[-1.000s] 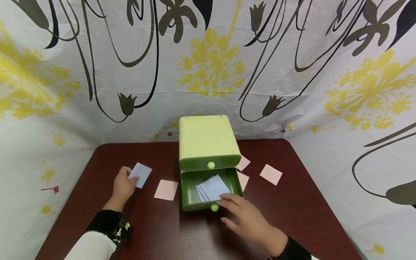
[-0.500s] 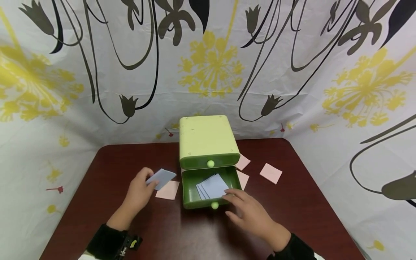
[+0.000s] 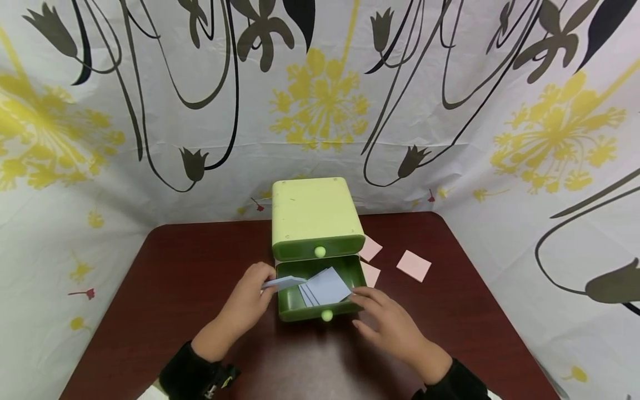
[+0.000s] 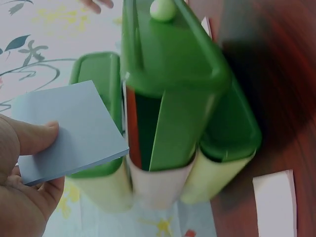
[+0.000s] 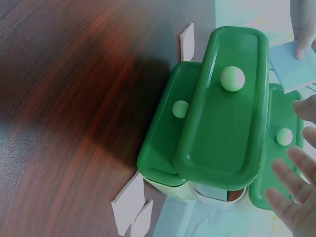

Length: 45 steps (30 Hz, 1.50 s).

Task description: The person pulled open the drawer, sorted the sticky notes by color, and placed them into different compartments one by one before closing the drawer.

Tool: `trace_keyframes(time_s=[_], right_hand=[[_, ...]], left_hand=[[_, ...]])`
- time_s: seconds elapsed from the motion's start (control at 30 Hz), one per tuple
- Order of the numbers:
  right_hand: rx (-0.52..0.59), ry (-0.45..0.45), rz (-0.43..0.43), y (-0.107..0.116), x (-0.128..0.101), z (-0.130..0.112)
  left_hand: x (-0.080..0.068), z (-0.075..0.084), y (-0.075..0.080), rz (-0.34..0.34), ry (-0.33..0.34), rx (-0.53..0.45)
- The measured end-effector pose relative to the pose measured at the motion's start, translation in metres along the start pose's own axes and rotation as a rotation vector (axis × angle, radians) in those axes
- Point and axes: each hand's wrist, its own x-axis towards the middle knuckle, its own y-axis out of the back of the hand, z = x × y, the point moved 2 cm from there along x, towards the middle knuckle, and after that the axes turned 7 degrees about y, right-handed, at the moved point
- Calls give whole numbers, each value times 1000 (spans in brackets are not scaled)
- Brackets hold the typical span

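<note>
While your left hand [image 3: 248, 300] is pinching a blue note [image 3: 283, 283] over the open drawer [image 3: 320, 309] — your right hand [image 3: 387, 322], fingers relaxed, is hovering beside it, holding nothing.

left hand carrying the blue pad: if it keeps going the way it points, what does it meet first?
Probably the open drawer: the left hand pinches the blue pad at its left rim, aimed at the blue notes inside. Depth unclear.

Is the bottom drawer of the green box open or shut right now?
Open. The bottom drawer is pulled out toward the person, and blue notes lie inside it. The drawer above sits flush and closed.
</note>
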Motion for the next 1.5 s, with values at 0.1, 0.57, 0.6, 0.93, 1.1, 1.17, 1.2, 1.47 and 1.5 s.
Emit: trace_keyframes(time_s=[0.1, 0.57, 0.6, 0.93, 1.1, 1.17, 1.2, 1.47, 1.5], right_hand=[[-10, 0, 7, 1, -2, 2], [4, 1, 36, 0, -10, 6], [4, 3, 40, 0, -10, 6], [5, 1, 35, -3, -10, 8], [-3, -11, 22, -4, -9, 8], [-7, -12, 23, -4, -9, 8], [-7, -12, 23, -4, -10, 8], [6, -1, 33, -6, -12, 9], [7, -1, 33, -6, -12, 9]], left_hand=[[4, 3, -11, 2, -35, -15], [29, 13, -52, -292, -14, -59], [30, 12, -54, -307, -8, -66], [44, 1, -70, -406, 54, -58], [49, 1, -74, -381, 79, -63], [50, 1, -76, -357, 83, -52], [50, 1, -77, -344, 81, -47], [52, -3, -84, -291, 76, 11], [53, -4, -84, -289, 76, 16]])
